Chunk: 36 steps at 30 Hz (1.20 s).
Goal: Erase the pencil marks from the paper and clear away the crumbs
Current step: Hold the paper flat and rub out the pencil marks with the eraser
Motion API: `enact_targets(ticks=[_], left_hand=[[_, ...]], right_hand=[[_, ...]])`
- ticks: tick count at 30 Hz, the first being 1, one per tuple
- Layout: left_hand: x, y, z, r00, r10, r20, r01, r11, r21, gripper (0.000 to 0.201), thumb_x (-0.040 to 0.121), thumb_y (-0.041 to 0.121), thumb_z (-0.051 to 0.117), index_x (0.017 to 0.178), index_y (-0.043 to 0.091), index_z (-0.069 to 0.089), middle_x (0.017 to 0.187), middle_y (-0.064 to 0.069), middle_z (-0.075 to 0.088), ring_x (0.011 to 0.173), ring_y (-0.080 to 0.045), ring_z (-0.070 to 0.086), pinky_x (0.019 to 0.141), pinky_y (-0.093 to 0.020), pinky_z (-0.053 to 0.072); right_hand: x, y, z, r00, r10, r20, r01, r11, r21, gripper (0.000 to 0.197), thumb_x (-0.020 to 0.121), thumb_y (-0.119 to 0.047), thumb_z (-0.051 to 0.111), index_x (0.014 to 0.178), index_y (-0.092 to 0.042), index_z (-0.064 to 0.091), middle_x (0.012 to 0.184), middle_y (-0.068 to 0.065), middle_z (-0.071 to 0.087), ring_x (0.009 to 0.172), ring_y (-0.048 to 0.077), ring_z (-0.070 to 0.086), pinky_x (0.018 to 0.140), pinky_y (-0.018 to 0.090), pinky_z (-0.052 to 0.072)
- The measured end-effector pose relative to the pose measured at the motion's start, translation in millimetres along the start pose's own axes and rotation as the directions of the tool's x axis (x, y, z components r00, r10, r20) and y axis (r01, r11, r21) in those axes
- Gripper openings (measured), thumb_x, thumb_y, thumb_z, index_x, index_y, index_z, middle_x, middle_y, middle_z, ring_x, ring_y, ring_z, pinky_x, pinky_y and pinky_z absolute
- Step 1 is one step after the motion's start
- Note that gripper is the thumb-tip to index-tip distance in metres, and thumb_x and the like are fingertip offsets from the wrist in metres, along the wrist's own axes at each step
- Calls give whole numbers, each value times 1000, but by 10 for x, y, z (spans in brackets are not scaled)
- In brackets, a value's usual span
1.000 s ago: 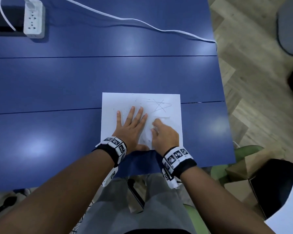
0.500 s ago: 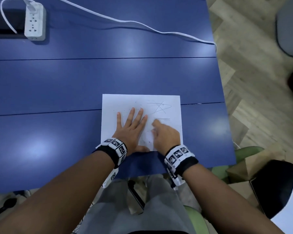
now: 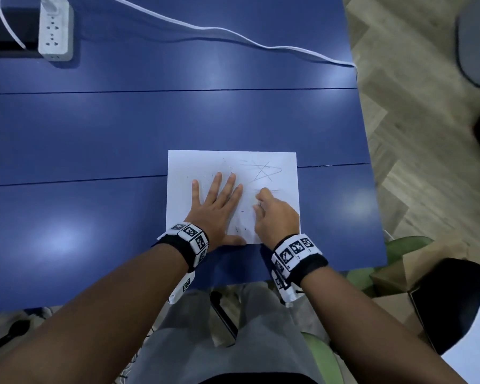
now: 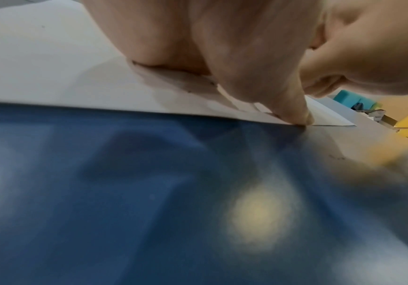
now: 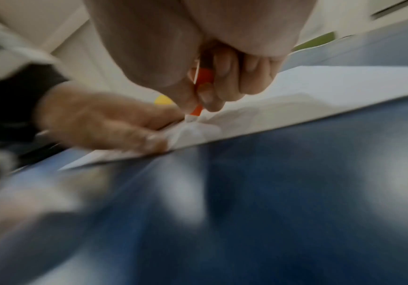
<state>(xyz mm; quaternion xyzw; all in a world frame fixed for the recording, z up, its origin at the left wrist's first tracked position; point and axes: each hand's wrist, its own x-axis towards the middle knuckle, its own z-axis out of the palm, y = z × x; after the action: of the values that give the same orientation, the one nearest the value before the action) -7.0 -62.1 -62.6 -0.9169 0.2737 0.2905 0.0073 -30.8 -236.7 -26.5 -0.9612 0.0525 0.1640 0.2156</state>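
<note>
Erasing in progress: the left hand [image 3: 216,210], fingers spread flat, pins the paper [image 3: 286,162] to the blue table [image 3: 94,134] while the right hand [image 3: 275,217] pinches what appears to be an orange-sleeved eraser [image 5: 199,110]; short strokes away from the anchoring hand should prevent buckling near the remaining pencil marks [image 3: 263,173].

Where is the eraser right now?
In the right wrist view the orange-sleeved eraser is pinched in the right hand, tip on the paper beside the left hand.

Matt white paper [image 3: 272,164], glossy blue tbl [image 3: 178,120].
</note>
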Motion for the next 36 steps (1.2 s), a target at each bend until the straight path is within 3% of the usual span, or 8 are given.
enact_targets(ticks=[3,5,11,16,18,22,27,36], left_hand=[[9,12,7,1000,-1,8,1,1000,0,127,65,97,15,156,17,-25,159,-7,-40,147,-34,-35,109,-73,-17],[8,16,-5,1000,-8,2,8,1000,-13,126,67,97,18,157,18,-23,160,-6,-38,148,-33,-34,110,-73,-16],[-8,16,-23,1000,4,-9,-4,1000,-6,127,73,93,33,153,18,-29,159,-6,-40,147,-34,-35,109,-72,-18],[4,22,0,1000,1,4,-1,1000,-4,123,74,91,31,155,18,-26,158,-7,-41,147,-34,-35,111,-74,-14],[-1,16,-16,1000,2,5,-1,1000,-12,127,73,93,33,152,18,-31,157,-6,-43,146,-33,-37,110,-73,-18],[-16,11,-21,1000,2,4,-2,1000,-6,128,75,93,37,152,18,-31,158,-5,-42,147,-33,-36,111,-71,-18],[-13,10,-23,1000,6,1,-6,1000,-23,129,74,93,38,155,18,-28,156,-3,-44,147,-32,-36,111,-71,-19],[48,154,-117,999,-4,-47,5,1000,22,116,80,90,30,158,21,-21,161,-9,-37,148,-35,-33,112,-75,-11]], right_hand=[[-239,-123,135,973,-161,162,164,986,-3,11,98,-29,42,105,-21,44,89,3,65,79,31,61,64,35,45],[-280,-103,145,952,-216,215,224,974,-16,11,98,-29,43,104,-20,43,92,3,64,82,32,61,63,35,42],[-160,-50,119,999,-9,47,5,997,76,17,95,-25,49,112,-21,50,95,1,69,86,29,62,71,35,48],[-347,-142,202,973,-149,177,141,988,56,8,98,-28,43,103,-21,44,90,1,66,80,31,62,64,36,47],[-239,-29,146,991,-55,126,51,998,36,15,96,-28,46,111,-23,47,96,0,68,86,29,63,69,35,49],[-146,188,33,986,149,-74,-147,989,37,15,95,-25,50,110,-22,49,88,-3,66,82,28,60,61,32,38],[-160,169,64,962,254,-98,-249,966,64,13,95,-22,50,108,-23,50,77,-6,55,74,27,55,59,31,35],[-71,268,-10,986,149,-71,-146,988,48,10,93,-23,53,102,-22,48,92,-3,63,78,24,52,60,31,36]])
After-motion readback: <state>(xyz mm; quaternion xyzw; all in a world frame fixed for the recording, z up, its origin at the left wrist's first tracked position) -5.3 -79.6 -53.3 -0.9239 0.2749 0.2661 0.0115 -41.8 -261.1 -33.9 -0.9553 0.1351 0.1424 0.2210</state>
